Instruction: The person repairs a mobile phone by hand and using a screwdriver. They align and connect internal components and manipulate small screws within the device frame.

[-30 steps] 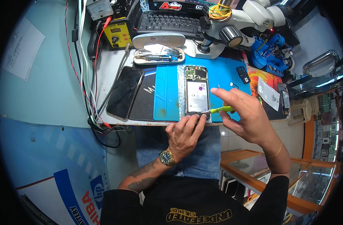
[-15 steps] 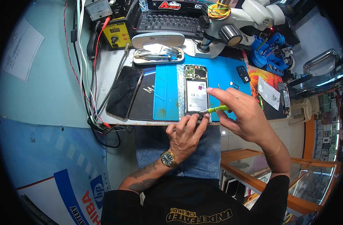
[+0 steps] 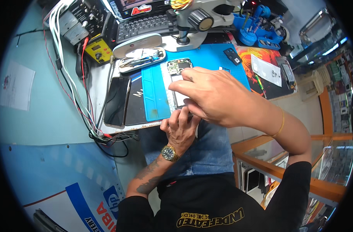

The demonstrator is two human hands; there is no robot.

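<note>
An opened phone point(image 3: 175, 66) lies on the blue work mat point(image 3: 155, 91), its circuit board bare at the top and a white battery below. My left hand point(image 3: 181, 129) rests at the phone's near end, fingers bent and pressed against it. Over the battery reaches my right hand point(image 3: 219, 91), fingers curled and thumb drawn in. It covers much of the phone's right side. The green-handled tool seen in it earlier is hidden now, so what it grips cannot be made out.
Left of the mat lies a dark-screened phone point(image 3: 117, 101). Behind are an open tool case point(image 3: 142, 60), a keyboard point(image 3: 143, 28) and a microscope stand point(image 3: 184, 41). A black phone part point(image 3: 232, 57), a green stick-like tool point(image 3: 260, 83) and a clear bag point(image 3: 266, 69) lie right.
My right hand has moved left across the phone, from beside its lower end to over the battery. The green-handled tool has gone out of sight. My left hand stays at the near end.
</note>
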